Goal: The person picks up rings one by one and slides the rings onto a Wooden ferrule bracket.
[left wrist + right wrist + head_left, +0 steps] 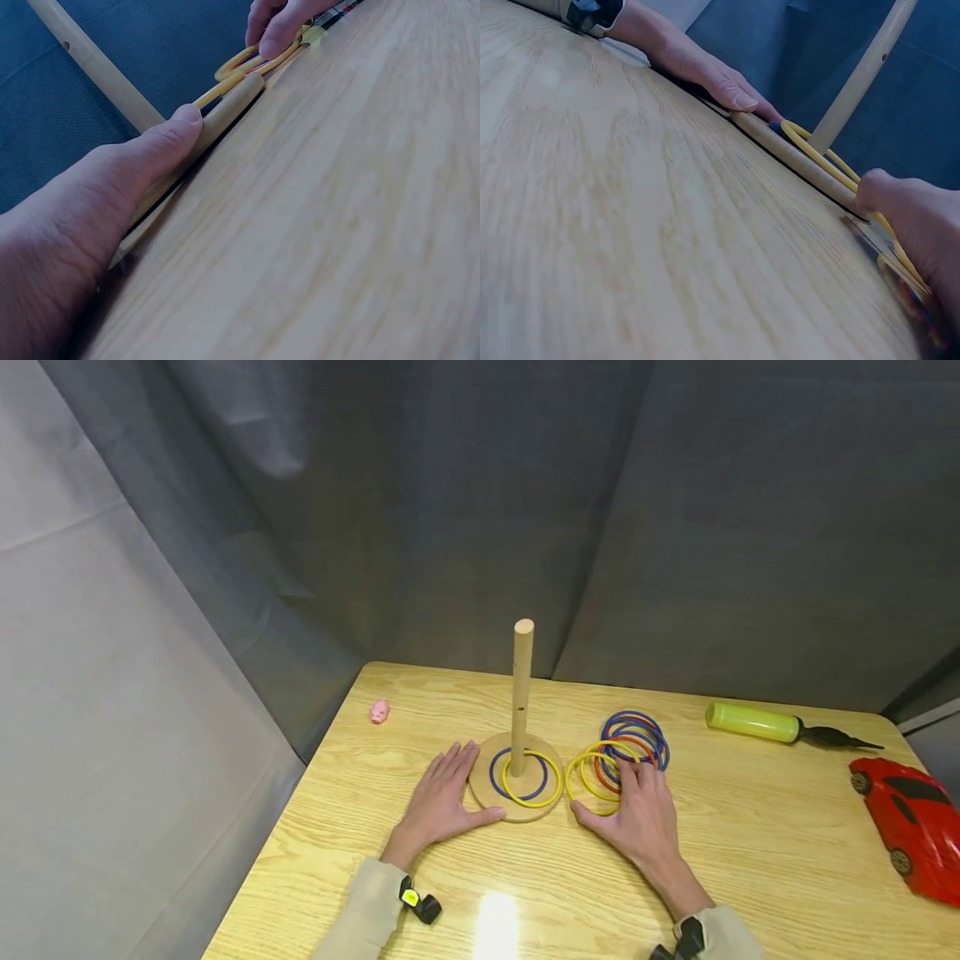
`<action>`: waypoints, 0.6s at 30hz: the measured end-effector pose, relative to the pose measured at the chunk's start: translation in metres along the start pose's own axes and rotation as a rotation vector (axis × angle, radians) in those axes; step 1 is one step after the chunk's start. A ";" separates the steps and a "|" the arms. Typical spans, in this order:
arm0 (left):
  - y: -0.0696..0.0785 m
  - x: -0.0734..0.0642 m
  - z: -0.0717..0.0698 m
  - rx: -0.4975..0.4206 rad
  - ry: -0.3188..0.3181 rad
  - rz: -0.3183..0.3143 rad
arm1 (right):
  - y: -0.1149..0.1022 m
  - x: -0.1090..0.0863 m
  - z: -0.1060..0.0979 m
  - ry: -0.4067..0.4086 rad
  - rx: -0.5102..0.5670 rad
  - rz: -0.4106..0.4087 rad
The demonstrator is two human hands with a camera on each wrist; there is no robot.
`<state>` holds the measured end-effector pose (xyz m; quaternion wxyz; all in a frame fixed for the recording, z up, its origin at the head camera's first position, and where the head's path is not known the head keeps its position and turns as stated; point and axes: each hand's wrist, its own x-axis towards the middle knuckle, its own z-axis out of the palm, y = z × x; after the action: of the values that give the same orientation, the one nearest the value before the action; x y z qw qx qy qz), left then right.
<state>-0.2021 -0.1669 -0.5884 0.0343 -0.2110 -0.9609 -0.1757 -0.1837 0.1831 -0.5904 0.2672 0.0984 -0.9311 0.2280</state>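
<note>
A round wooden base (480, 770) with an upright peg (521, 702) stands on the table. On the base lie a blue ring (491, 770) and a yellow ring (561, 781), overlapping, both around the foot of the peg. My left hand (442, 802) rests against the base's left side, fingers fairly straight, thumb (187, 116) on its front edge. Just right of the base, my right hand (641, 814) pinches another yellow ring (567, 781) between thumb and fingers. Blue, red and yellow rings (663, 743) lie overlapping behind that hand, which partly hides them.
A small pink pig figure (379, 711) sits at the back left. At the back right lies a yellow-green hand pump (753, 723) with a black nozzle. A red toy car (915, 831) occupies the right side. Grey cloth (450, 527) hangs behind the table.
</note>
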 end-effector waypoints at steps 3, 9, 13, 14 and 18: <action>0.000 0.000 0.001 -0.001 -0.001 -0.002 | -0.001 0.000 0.000 0.001 0.063 -0.019; 0.000 0.001 0.001 0.004 0.007 0.005 | -0.003 -0.001 0.001 0.003 0.141 -0.048; 0.000 0.000 0.001 0.015 0.016 0.011 | -0.003 0.000 0.002 0.025 0.162 -0.065; 0.000 0.000 0.001 0.018 0.015 0.010 | -0.003 0.000 0.002 0.031 0.167 -0.071; 0.000 0.000 0.001 0.018 0.016 0.012 | -0.003 0.000 0.003 0.051 0.188 -0.085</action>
<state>-0.2020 -0.1665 -0.5894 0.0450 -0.2148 -0.9609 -0.1688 -0.1840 0.1789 -0.5915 0.2897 0.1567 -0.8935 0.3053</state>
